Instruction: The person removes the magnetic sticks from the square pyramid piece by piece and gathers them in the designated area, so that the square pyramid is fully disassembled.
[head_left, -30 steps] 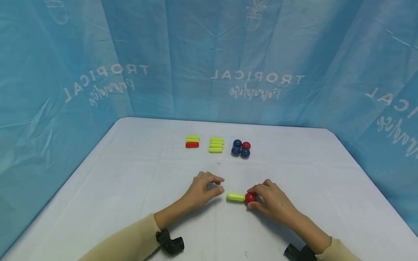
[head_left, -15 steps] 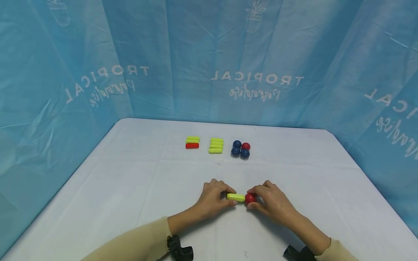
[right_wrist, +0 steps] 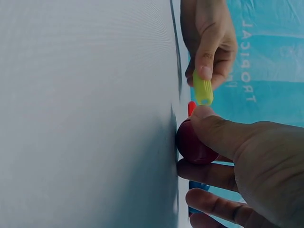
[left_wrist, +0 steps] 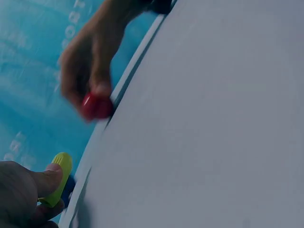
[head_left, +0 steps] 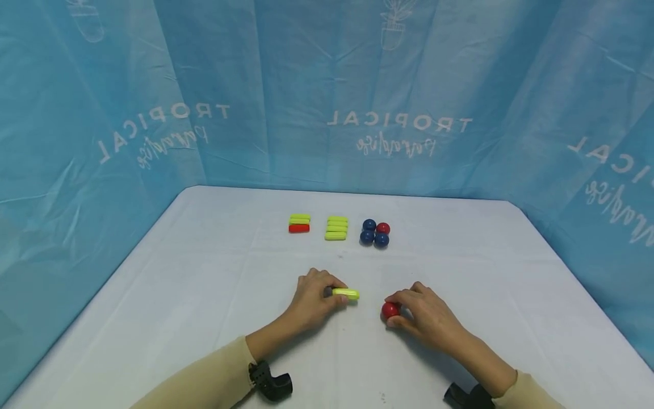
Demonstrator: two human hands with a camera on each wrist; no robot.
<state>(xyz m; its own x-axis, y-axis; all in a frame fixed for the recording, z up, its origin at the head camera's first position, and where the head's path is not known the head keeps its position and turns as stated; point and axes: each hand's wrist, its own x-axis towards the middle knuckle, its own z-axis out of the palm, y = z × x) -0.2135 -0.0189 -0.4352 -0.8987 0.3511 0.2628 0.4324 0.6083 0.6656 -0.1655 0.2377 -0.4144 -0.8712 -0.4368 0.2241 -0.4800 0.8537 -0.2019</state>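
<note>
the left hand (head_left: 311,295) pinches one end of a yellow-green stick (head_left: 346,293) between thumb and fingers, lifted a little off the white surface (head_left: 204,295), with its free end pointing toward the other hand. the right hand (head_left: 424,315) curls thumb and fingertips round a red ball (head_left: 390,310), which looks to sit on the surface. stick and ball are near each other but clearly apart, with a bare gap between them. in the right wrist view the red ball (right_wrist: 192,142) is held from the side by the thumb, and the yellow-green stick (right_wrist: 202,90) hangs just beyond it.

further back lie a short stack of yellow-green sticks over a red stick (head_left: 299,228), a second stack of yellow-green sticks (head_left: 336,228), and a cluster of three blue balls and a red one (head_left: 375,233).

to handle this well, i would judge it best to keep the ball pinned low and steady so it cannot roll. hold the stick near its far end, level and in line with the ball's middle, with the fingers clear of the tip that faces it.
</note>
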